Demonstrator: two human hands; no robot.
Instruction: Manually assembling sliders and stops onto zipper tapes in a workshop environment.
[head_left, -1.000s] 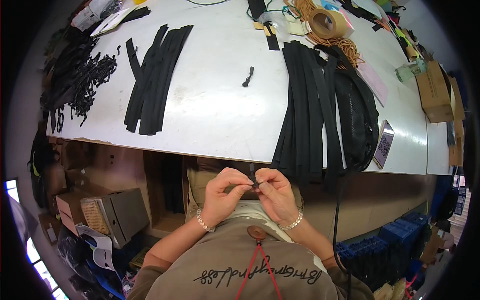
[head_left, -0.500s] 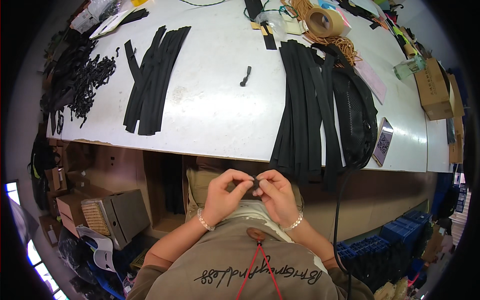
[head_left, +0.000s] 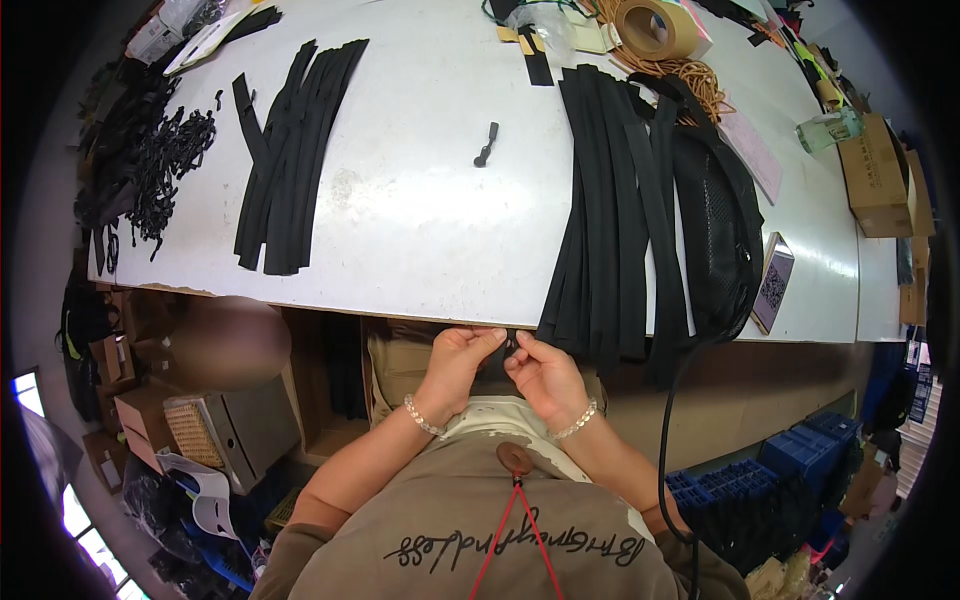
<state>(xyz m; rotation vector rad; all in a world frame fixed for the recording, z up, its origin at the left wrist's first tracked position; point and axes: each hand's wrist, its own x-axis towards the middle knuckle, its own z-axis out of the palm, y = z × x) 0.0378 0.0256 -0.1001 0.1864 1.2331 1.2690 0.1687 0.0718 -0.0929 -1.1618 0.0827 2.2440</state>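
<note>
My left hand (head_left: 452,374) and my right hand (head_left: 548,384) meet at the table's near edge, in front of my body. Both pinch a small dark strip (head_left: 511,341) between thumb and fingers; most of it is covered, so its exact kind cannot be made out. Just beyond and to the right, a bundle of long black webbing straps (head_left: 605,210) hangs slightly over the edge. A small black piece with a knotted-looking end (head_left: 486,146) lies alone mid-table. Another bundle of black straps (head_left: 290,180) rests to the left.
At far left sits a heap of small black looped pieces (head_left: 172,170). A black mesh bag (head_left: 715,225) and a phone (head_left: 773,283) lie right of the straps. A tape roll (head_left: 650,28) stands at the back. A black cable (head_left: 668,440) hangs beside my right arm.
Both hands have moved up and slightly forward to the table edge, still pinching the small dark strip. The view has shifted a little; the things on the table keep their places.
</note>
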